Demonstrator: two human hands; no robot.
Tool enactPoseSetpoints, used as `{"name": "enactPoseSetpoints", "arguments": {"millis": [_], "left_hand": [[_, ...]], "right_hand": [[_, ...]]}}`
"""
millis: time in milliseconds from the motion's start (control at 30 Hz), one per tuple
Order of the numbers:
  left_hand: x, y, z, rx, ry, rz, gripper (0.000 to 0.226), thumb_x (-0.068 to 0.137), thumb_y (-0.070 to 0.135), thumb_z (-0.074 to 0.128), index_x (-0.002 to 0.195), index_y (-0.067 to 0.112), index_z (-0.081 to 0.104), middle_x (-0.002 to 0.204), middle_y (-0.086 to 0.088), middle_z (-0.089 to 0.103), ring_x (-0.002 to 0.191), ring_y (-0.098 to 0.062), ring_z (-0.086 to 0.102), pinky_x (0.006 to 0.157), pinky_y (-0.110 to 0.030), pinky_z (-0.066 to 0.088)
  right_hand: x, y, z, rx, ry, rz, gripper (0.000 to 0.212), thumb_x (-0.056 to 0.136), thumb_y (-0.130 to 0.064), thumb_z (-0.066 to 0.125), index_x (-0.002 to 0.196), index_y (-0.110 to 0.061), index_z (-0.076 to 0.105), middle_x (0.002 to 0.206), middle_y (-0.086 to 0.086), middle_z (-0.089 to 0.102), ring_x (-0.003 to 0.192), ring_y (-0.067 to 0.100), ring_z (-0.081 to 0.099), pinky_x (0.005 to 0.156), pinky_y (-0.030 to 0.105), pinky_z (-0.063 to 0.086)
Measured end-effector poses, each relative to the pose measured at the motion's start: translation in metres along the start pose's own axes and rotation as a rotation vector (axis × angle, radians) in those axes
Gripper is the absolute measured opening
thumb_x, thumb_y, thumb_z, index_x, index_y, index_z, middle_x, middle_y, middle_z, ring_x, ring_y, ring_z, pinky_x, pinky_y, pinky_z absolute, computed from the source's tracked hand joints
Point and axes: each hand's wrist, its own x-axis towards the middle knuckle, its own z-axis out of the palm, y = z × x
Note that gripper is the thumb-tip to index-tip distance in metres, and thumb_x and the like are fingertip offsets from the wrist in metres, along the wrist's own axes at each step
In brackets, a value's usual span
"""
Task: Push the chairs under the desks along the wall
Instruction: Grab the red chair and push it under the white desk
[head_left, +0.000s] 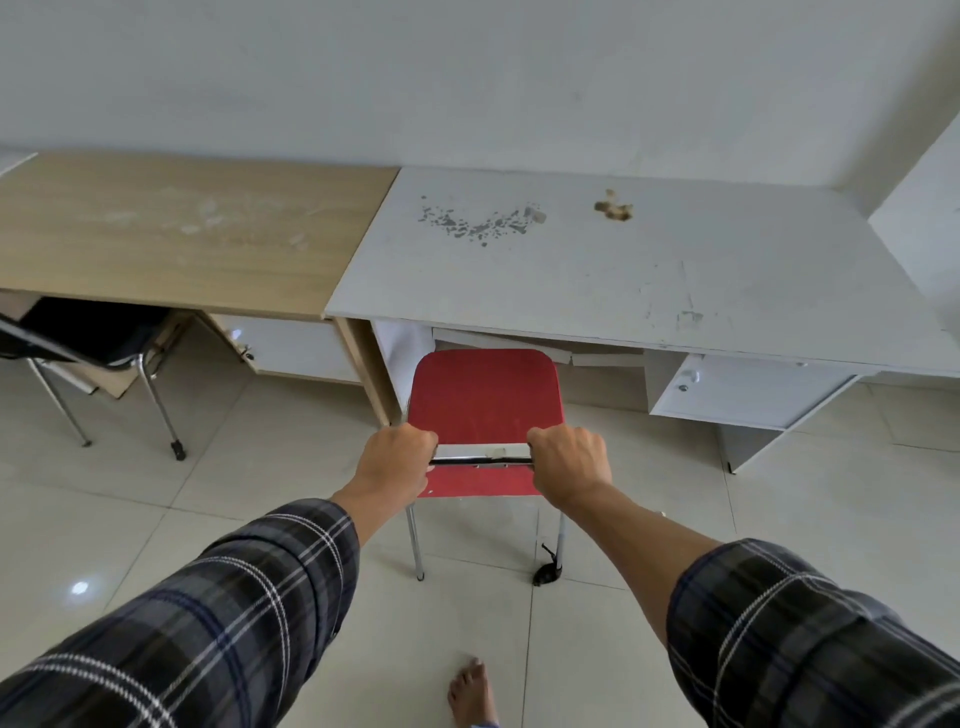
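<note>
Both hands — left hand (400, 457), right hand (569, 460) — grip the red chair (485, 397) by its backrest top, its seat front just under the white desk (623, 260) — next, a straight push forward.

Dark plaid sleeves, charcoal/navy w/ thin white & blue lines, cuffs ending approx mid-forearm: left sleeve (208, 623) at 7 o'clock, right sleeve (810, 649) at 5, w/ left hand (397, 460) & right hand (569, 462) bare, plus bare foot (470, 693) at 6.
</note>
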Motion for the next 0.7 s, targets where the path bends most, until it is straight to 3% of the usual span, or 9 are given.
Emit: {"name": "enactPoseSetpoints", "arguments": {"millis": [133, 267, 333, 400, 467, 500, 567, 633, 700], "left_hand": [[0.027, -0.014, -0.001, 0.017, 0.028, 0.066, 0.008, 0.086, 0.019, 0.063, 0.092, 0.014, 0.062, 0.082, -0.006, 0.068, 0.074, -0.027, 0.064, 0.065, -0.035, 0.052], [0.041, -0.026, 0.005, -0.072, 0.043, 0.141, 0.036, 0.084, 0.056, 0.062, 0.09, 0.021, 0.063, 0.077, 0.003, 0.067, 0.068, -0.018, 0.063, 0.065, -0.034, 0.054], [0.04, -0.031, 0.008, -0.228, 0.018, 0.17, 0.058, 0.077, 0.082, 0.043, 0.085, 0.029, 0.065, 0.07, 0.01, 0.065, 0.062, -0.012, 0.06, 0.058, -0.029, 0.05], [0.036, -0.029, 0.009, -0.402, 0.068, 0.12, 0.081, 0.08, 0.086, 0.012, 0.078, 0.025, 0.066, 0.063, 0.007, 0.063, 0.057, -0.011, 0.056, 0.054, -0.028, 0.043], [0.029, -0.018, 0.003, -0.527, 0.17, -0.075, 0.089, 0.087, 0.076, 0.0, 0.072, 0.016, 0.063, 0.06, 0.0, 0.06, 0.056, -0.015, 0.053, 0.056, -0.028, 0.036], [0.027, -0.01, 0.002, -0.576, 0.245, -0.223, 0.08, 0.092, 0.068, 0.008, 0.076, 0.013, 0.064, 0.066, -0.003, 0.062, 0.061, -0.018, 0.054, 0.058, -0.028, 0.036], [0.028, 0.002, 0.004, -0.731, 0.334, -0.741, 0.045, 0.095, 0.048, 0.04, 0.11, 0.011, 0.06, 0.102, -0.011, 0.063, 0.087, -0.025, 0.059, 0.068, -0.034, 0.044], [0.03, 0.011, -0.004, -1.236, 0.194, -1.348, 0.05, 0.086, 0.033, 0.059, 0.13, 0.013, 0.043, 0.12, -0.014, 0.053, 0.096, -0.031, 0.058, 0.074, -0.041, 0.049], [0.036, 0.012, -0.013, -1.833, 0.085, -1.508, 0.037, 0.085, 0.023, 0.059, 0.118, 0.011, 0.049, 0.105, -0.014, 0.058, 0.085, -0.03, 0.059, 0.073, -0.046, 0.049]], "right_hand": [[0.028, 0.006, 0.001, 0.024, 0.019, 0.016, 0.013, 0.092, -0.017, 0.058, 0.083, -0.023, 0.051, 0.069, -0.002, 0.052, 0.061, 0.026, 0.051, 0.055, 0.033, 0.042], [0.04, 0.019, 0.004, 0.212, 0.0, -0.041, 0.041, 0.083, -0.066, 0.062, 0.081, -0.026, 0.056, 0.069, -0.008, 0.058, 0.062, 0.017, 0.051, 0.057, 0.032, 0.041], [0.037, 0.024, 0.005, 0.451, 0.069, 0.03, 0.061, 0.078, -0.083, 0.045, 0.074, -0.025, 0.062, 0.061, -0.007, 0.059, 0.058, 0.014, 0.052, 0.055, 0.033, 0.041], [0.033, 0.027, 0.008, 0.64, 0.141, 0.195, 0.071, 0.09, -0.076, 0.033, 0.066, -0.015, 0.061, 0.055, 0.0, 0.058, 0.057, 0.022, 0.055, 0.058, 0.035, 0.043], [0.036, 0.027, 0.013, 0.767, 0.147, 0.4, 0.062, 0.099, -0.059, 0.037, 0.07, -0.012, 0.065, 0.065, 0.007, 0.066, 0.068, 0.029, 0.061, 0.063, 0.036, 0.047], [0.039, 0.026, 0.014, 0.813, 0.157, 0.51, 0.05, 0.098, -0.052, 0.043, 0.079, -0.015, 0.07, 0.078, 0.007, 0.071, 0.079, 0.03, 0.064, 0.07, 0.036, 0.049], [0.045, 0.02, 0.013, 0.992, 0.153, 0.796, 0.033, 0.089, -0.044, 0.054, 0.11, -0.024, 0.07, 0.12, 0.006, 0.067, 0.111, 0.03, 0.058, 0.094, 0.04, 0.047], [0.05, 0.018, 0.014, 1.211, 0.039, 1.161, 0.048, 0.082, -0.037, 0.059, 0.126, -0.02, 0.059, 0.136, 0.009, 0.051, 0.124, 0.031, 0.049, 0.097, 0.042, 0.044], [0.053, 0.024, 0.017, 1.568, -0.065, 1.239, 0.05, 0.068, -0.036, 0.053, 0.111, -0.013, 0.058, 0.114, 0.009, 0.059, 0.109, 0.032, 0.06, 0.086, 0.041, 0.051]]}}
